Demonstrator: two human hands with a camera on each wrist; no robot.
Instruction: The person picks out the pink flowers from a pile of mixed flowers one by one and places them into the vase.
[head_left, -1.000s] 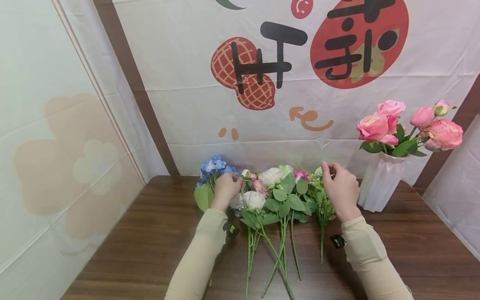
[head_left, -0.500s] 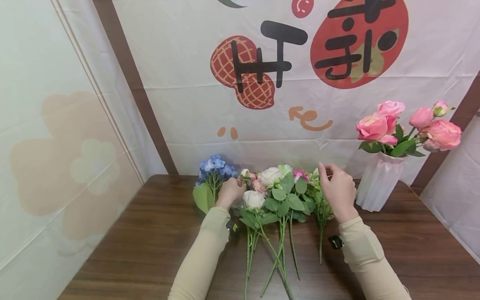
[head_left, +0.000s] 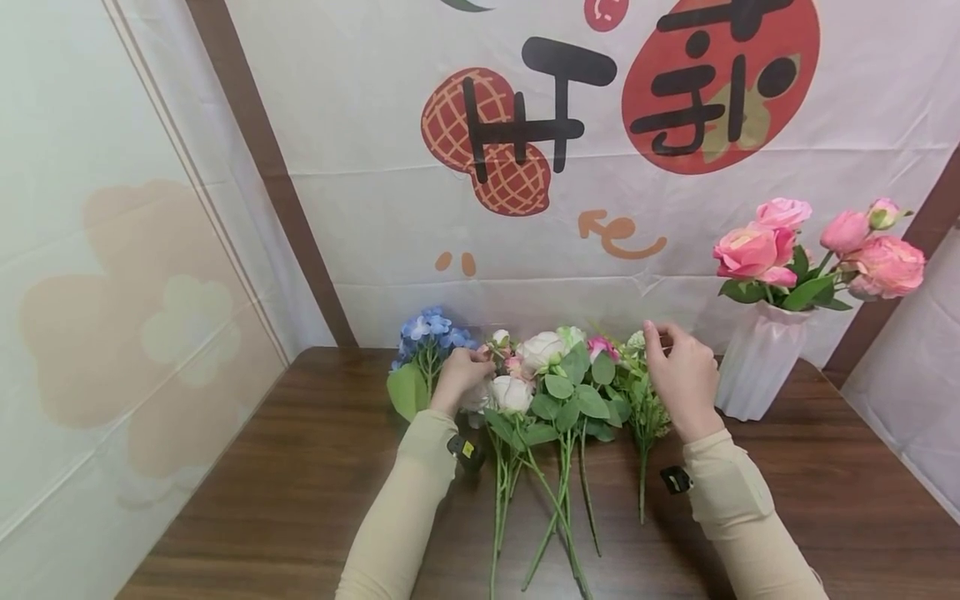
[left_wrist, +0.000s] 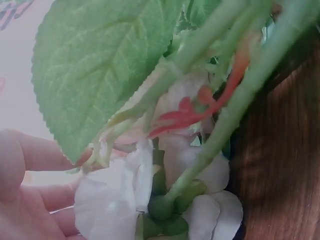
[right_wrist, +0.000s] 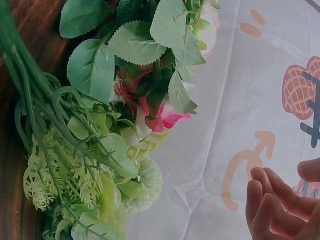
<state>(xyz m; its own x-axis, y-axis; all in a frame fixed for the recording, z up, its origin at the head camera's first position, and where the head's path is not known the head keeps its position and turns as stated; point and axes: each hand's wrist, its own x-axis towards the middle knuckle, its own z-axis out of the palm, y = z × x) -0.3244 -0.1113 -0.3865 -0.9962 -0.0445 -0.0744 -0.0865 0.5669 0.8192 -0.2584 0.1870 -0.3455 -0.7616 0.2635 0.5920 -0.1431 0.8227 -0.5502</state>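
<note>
My left hand is among the flower heads at the left of the pile, its fingertips pinching a small pink flower. In the left wrist view, a serrated leaf partly hides the fingertips, and a white rose sits right beside them. A second look from the head view shows that white rose just below the hand. My right hand hovers near the green filler spray, fingers loosely bent and holding nothing. The right wrist view shows this hand apart from the green spray.
Blue hydrangeas lie left of my left hand. Several green stems cross toward the front of the brown table. At the back right stands a white fluted vase with pink roses. A printed curtain hangs behind.
My left hand has shifted slightly right, away from the hydrangeas. The small bud and white rose beside it have moved a little right and up. The right hand has barely moved.
</note>
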